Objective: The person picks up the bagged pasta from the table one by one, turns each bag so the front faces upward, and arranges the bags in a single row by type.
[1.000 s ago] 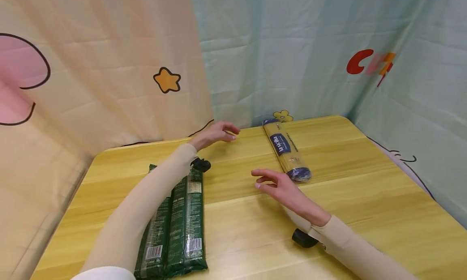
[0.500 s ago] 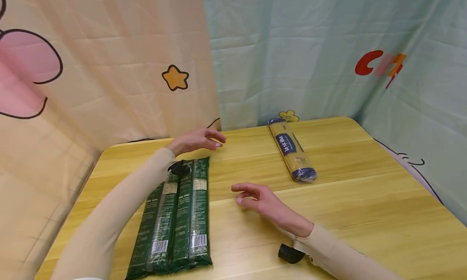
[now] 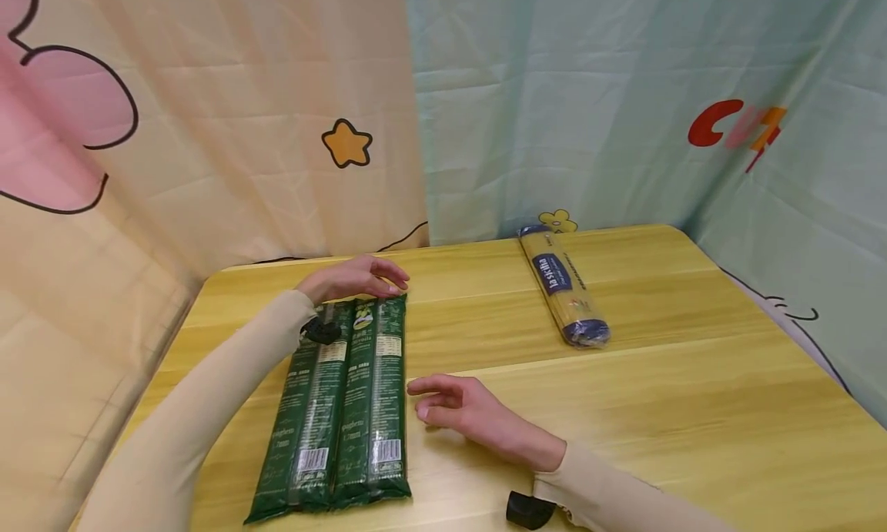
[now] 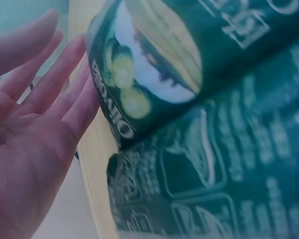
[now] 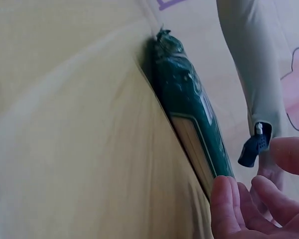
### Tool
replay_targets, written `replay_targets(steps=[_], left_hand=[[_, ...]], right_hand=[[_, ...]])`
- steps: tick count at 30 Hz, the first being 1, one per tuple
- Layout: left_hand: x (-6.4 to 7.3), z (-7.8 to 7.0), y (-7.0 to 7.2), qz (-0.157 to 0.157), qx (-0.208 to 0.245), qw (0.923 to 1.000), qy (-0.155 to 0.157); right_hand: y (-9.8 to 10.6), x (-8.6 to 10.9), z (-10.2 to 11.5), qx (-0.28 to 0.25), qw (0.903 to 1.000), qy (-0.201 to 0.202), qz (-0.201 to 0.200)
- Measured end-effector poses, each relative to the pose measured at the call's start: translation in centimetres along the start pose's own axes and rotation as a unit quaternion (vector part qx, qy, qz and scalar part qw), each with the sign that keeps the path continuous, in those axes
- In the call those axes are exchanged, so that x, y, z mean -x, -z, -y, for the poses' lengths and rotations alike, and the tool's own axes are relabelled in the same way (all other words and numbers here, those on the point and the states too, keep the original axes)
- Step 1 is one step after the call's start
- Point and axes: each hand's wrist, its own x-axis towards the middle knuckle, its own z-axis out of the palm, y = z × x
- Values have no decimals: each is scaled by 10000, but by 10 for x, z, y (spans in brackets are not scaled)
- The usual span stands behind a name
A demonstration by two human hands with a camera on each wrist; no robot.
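Note:
Two green packs of spaghetti lie side by side on the table, a left pack (image 3: 305,416) and a right pack (image 3: 372,378), printed with text and barcodes. My left hand (image 3: 356,278) hovers at their far end, fingers loosely bent, thumb by the right pack's top corner. In the left wrist view, that hand (image 4: 35,129) has extended fingers right at a pack's end. My right hand (image 3: 478,420) is beside the right pack's long edge, index fingertip at the edge, holding nothing. The right wrist view shows its fingers (image 5: 222,206) close against the pack's side (image 5: 189,99).
A yellow spaghetti pack with purple ends (image 3: 563,286) lies farther back on the right of the wooden table (image 3: 665,378). Patterned curtains (image 3: 277,132) hang behind the table and along its sides. A black wrist camera (image 3: 530,510) sits under the right cuff.
My left hand has come left and nearer, from beyond the green packs to their far end. My right hand has swept left from near the yellow pack to the green packs' right edge.

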Motion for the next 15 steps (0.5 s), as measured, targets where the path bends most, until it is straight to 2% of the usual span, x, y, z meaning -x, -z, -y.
replay_targets(steps=[9, 15], left_hand=[[3, 4, -1, -19, -343, 9993, 117], [4, 7, -2, -4, -522, 9986, 64]], right_hand=[[-18, 10, -5, -505, 9984, -223, 75], [-28, 19, -5, 101, 9998, -183, 31]])
